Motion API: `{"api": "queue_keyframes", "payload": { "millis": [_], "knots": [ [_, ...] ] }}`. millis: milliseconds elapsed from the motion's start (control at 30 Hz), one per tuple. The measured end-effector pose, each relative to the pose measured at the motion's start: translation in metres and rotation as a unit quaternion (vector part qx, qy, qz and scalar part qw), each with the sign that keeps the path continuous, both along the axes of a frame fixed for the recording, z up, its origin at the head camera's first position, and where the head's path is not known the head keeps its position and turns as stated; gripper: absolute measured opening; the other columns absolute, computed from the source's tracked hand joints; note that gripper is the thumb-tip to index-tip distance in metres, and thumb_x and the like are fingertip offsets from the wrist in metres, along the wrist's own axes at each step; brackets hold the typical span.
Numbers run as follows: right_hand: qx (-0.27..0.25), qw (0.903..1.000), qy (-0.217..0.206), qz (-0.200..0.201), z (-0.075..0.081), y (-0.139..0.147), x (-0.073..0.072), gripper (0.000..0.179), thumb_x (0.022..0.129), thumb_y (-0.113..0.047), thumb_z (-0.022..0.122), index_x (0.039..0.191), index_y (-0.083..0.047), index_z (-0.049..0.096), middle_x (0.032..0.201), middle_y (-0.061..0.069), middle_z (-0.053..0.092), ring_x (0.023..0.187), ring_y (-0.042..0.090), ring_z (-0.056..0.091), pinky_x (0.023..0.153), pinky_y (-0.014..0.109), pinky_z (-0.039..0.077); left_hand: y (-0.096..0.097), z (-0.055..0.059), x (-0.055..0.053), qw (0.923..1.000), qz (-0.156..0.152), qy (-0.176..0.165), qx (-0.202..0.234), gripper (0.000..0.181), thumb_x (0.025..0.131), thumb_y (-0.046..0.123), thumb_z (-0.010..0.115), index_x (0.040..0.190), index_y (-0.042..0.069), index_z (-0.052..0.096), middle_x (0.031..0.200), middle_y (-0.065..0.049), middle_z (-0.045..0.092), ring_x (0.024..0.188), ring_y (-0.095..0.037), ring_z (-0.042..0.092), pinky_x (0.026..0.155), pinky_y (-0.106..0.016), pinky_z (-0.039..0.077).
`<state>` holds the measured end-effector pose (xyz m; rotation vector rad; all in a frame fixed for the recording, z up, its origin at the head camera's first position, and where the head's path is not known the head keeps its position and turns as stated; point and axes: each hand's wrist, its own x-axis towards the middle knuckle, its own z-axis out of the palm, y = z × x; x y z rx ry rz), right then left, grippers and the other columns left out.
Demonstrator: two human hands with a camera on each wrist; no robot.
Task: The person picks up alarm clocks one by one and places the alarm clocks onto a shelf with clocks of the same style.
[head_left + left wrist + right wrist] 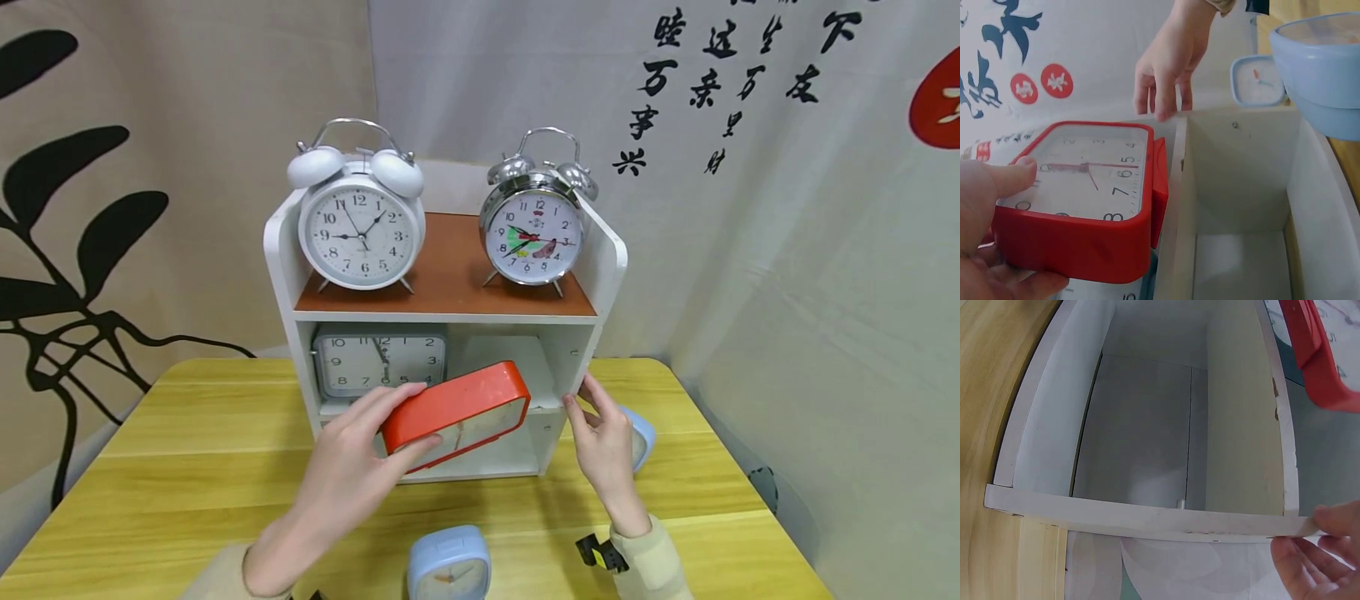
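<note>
My left hand (348, 462) grips a red rectangular alarm clock (461, 404), thumb on its dial side and fingers behind. The clock is tilted in front of the middle level of a small white shelf (442, 317). In the left wrist view, the red clock's (1085, 247) dial faces up. My right hand (606, 442) pinches the front edge of the shelf's right side panel. In the right wrist view, the thumb lies on one side of the panel (1147, 519) and the fingers on the other. A white rectangular clock (348, 362) stands on the middle level at the left.
On the brown top level stand a white twin-bell clock (360, 237) and a silver twin-bell clock (534, 237). A light blue clock (450, 550) stands on the wooden table (187, 475) in front. Another blue clock (642, 433) is partly hidden behind my right hand.
</note>
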<state>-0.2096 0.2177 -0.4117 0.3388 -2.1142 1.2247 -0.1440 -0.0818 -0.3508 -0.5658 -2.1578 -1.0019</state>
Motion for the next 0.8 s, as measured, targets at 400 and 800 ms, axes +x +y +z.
{"api": "queue_keyframes", "payload": {
  "millis": [400, 800],
  "knots": [
    [0.004, 0.9999, 0.010, -0.006, 0.000, 0.000, -0.001, 0.044, 0.100, 0.001, 0.066, 0.144, 0.002, 0.061, 0.127, 0.027, 0.074, 0.111, 0.043, 0.074, 0.079, 0.051, 0.066, 0.019, 0.010, -0.009, 0.9986, 0.026, -0.045, -0.006, 0.058, 0.076, 0.018, 0.095, 0.129, 0.010, 0.073, 0.109, -0.003, 0.077, 0.087, -0.013, 0.069, 0.071, -0.028, 0.058],
    [0.005, 0.9999, 0.009, -0.001, 0.000, -0.001, 0.000, 0.046, 0.100, 0.002, 0.066, 0.145, 0.002, 0.060, 0.128, 0.027, 0.073, 0.112, 0.044, 0.074, 0.079, 0.050, 0.066, 0.032, 0.016, -0.019, 0.9968, 0.047, -0.061, -0.024, 0.058, 0.078, 0.026, 0.094, 0.130, 0.012, 0.072, 0.110, -0.003, 0.077, 0.089, -0.016, 0.071, 0.072, -0.033, 0.056]
  ]
}}
